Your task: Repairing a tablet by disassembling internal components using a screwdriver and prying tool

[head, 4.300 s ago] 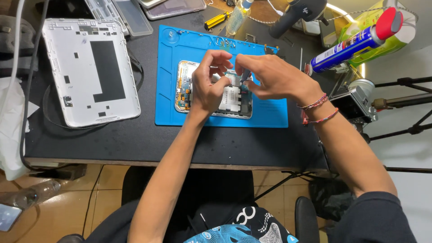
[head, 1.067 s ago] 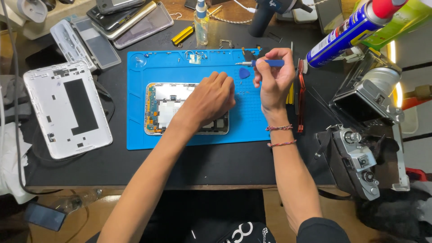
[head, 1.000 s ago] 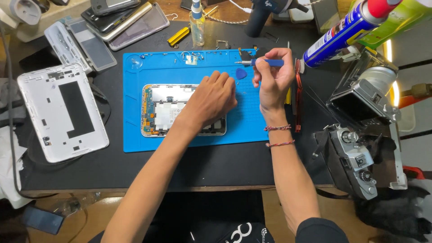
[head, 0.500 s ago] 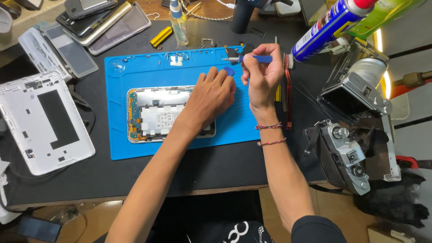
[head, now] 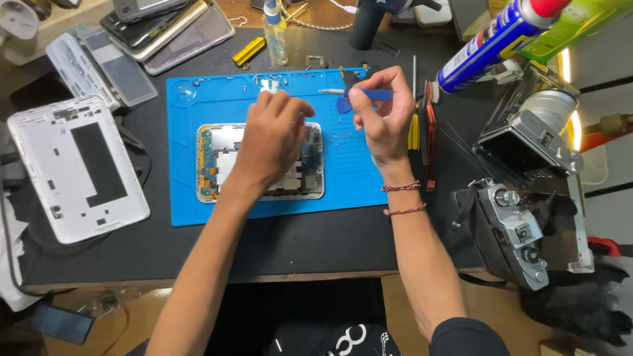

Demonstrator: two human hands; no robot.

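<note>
The left hand [head: 273, 142] is lying flat on the opened tablet [head: 260, 161], holding it down; the right hand [head: 382, 109] is pinching a blue screwdriver [head: 359, 93]; pressing firmly should be keeping the tablet steady on the blue mat [head: 198, 198].

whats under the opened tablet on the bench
The opened tablet lies on a blue work mat over the black bench. The left hand covers its right half.
</note>
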